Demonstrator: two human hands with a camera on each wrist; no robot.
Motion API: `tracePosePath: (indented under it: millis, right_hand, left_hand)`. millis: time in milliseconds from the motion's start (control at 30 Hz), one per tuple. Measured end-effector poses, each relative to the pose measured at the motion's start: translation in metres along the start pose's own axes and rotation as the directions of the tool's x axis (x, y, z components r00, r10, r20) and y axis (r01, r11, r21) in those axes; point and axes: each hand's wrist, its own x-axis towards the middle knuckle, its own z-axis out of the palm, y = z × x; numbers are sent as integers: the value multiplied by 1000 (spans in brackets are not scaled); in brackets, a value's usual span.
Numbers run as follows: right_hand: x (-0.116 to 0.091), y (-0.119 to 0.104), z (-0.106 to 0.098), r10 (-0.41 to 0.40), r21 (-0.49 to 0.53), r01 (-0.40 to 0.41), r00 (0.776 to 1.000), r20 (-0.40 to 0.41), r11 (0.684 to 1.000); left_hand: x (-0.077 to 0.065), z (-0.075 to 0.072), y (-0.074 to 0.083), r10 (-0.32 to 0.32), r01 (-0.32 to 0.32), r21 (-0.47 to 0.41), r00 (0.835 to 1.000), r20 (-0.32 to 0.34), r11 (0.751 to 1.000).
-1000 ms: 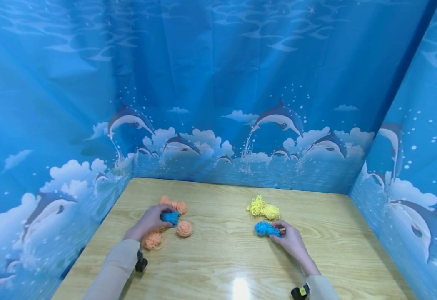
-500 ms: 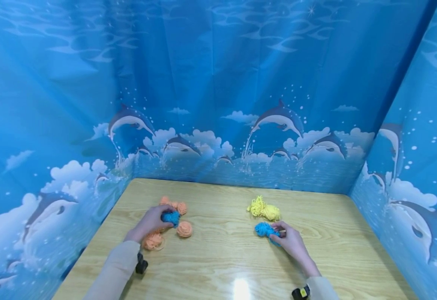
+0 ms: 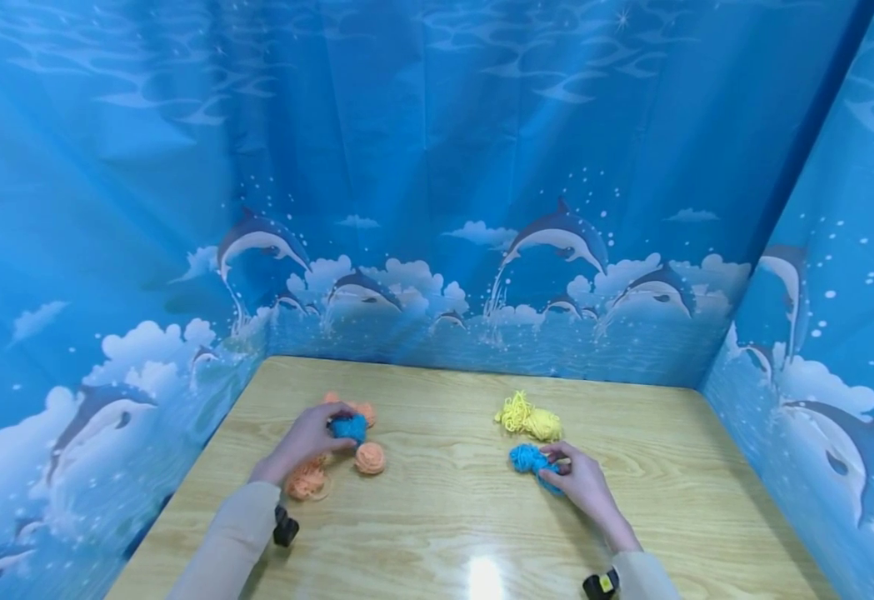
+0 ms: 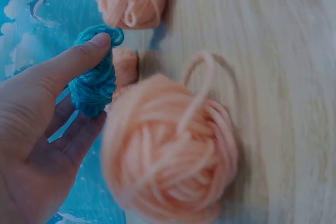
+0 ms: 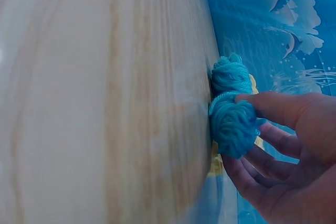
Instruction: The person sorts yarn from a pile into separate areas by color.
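Observation:
My left hand (image 3: 305,442) pinches a small blue ball of yarn (image 4: 94,80) between thumb and fingertips, above a group of peach yarn balls. A large peach yarn ball (image 4: 170,156) with a loose loop fills the middle of the left wrist view. Another peach ball (image 3: 370,458) lies just to the right of that hand. On the other side, my right hand (image 3: 585,483) grips a blue yarn ball (image 5: 234,124) with thumb on one side and fingers on the other. A second blue yarn ball (image 5: 231,73) lies right against it.
Behind the right hand lie yellow yarn balls (image 3: 537,423) with loose loops of strand. All the yarn is on a wood-grain table (image 3: 437,500). A blue dolphin-print curtain (image 3: 437,208) rises along the table's back and sides.
My left hand has lifted slightly, carrying its blue yarn ball a little up and to the right. The blue yarn ball in my right hand has shifted slightly toward me.

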Motion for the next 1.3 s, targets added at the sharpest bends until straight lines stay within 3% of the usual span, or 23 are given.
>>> tracePosePath:
  millis: [300,700,1067,1300]
  right_hand:
    - [-3,-3,1,28,6,-28,1000,3,1000]
    - [-5,-3,1,53,17,-53,999,13,998]
    - [-7,-4,0,26,39,-26,1000,-4,999]
    - [-9,-8,1,40,69,-40,999,-3,997]
  left_hand:
    - [4,0,19,30,-30,4,999,-22,1000]
    - [5,4,30,86,-86,7,995,-52,996]
    - [4,9,37,129,-130,-24,990,-60,991]
    - [4,18,44,90,-94,-66,995,-49,993]
